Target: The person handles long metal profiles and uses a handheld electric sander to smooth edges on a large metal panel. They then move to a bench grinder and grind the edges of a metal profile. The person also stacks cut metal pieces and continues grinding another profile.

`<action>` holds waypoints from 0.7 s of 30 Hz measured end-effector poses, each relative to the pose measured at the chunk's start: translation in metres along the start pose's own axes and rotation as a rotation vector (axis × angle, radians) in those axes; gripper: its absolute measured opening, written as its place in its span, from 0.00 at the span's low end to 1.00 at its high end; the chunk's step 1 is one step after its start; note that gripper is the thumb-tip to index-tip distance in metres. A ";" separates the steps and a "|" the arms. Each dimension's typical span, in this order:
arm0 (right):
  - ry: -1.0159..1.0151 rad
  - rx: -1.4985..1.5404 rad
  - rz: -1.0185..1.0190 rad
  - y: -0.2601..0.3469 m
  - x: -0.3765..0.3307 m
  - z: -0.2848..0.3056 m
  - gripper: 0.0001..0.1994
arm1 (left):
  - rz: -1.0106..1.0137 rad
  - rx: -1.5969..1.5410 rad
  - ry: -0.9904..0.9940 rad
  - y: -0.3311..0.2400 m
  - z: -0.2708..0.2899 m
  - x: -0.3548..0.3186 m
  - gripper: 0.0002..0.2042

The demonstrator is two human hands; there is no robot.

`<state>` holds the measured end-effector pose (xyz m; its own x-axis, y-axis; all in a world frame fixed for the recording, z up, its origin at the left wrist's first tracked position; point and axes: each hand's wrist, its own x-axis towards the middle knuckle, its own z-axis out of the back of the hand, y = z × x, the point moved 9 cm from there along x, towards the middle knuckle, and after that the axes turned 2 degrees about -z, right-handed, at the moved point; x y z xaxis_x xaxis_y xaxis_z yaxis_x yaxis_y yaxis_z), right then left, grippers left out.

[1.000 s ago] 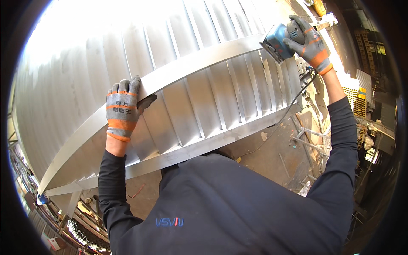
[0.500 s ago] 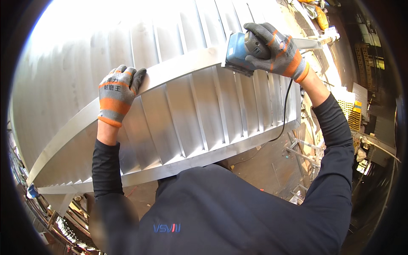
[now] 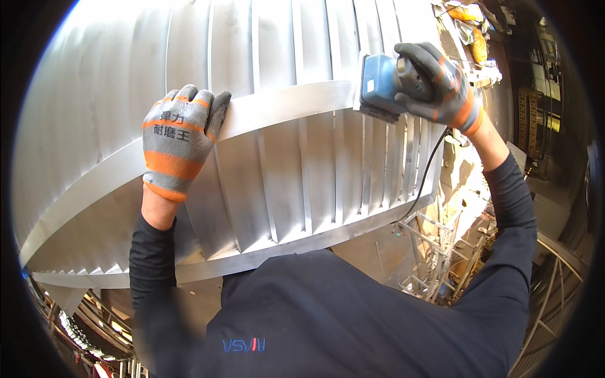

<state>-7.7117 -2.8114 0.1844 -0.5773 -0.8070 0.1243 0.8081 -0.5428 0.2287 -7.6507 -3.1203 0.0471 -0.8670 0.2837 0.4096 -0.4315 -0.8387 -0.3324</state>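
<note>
Gloved left hand (image 3: 178, 142) was palm-down on the curved metal rail (image 3: 283, 104), left of its middle, fingers together and reaching to the rail's far edge, thumb out to the right along it; fingertips mostly hidden, so couldn't tell whether that hand was clenched on the rail or just resting. Gloved right hand (image 3: 444, 91) grasped the blue sander (image 3: 381, 82) by its dark rounded grip, fingers over the far side, thumb on the near side. Sander sat at the rail's right stretch, base plate across it and covering that part; couldn't tell how firmly it pressed. Both gloves were grey with orange bands. Black cord (image 3: 430, 167) hung below the right wrist, on the near side of the rail. Metal slats (image 3: 283, 170) ran in a row crosswise to the rail, showing on both its far and near sides. Lower bar (image 3: 283, 244), also metal, lay nearer the body than the rail. Dark sweatshirt (image 3: 353, 309) was nearer still. Pale metal frames (image 3: 435, 246) stood right of and nearer than the rail; orange bundle (image 3: 479, 45) lay beyond its right end.
</note>
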 end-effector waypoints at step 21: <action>-0.006 -0.150 0.188 0.061 0.031 -0.032 0.36 | 0.034 -0.008 -0.014 0.007 -0.004 -0.004 0.15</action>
<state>-7.6765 -2.8765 0.1717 -0.4151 -0.8961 0.1572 0.9096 -0.4118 0.0549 -7.6513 -3.1250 0.0399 -0.8775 0.2487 0.4100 -0.4041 -0.8438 -0.3531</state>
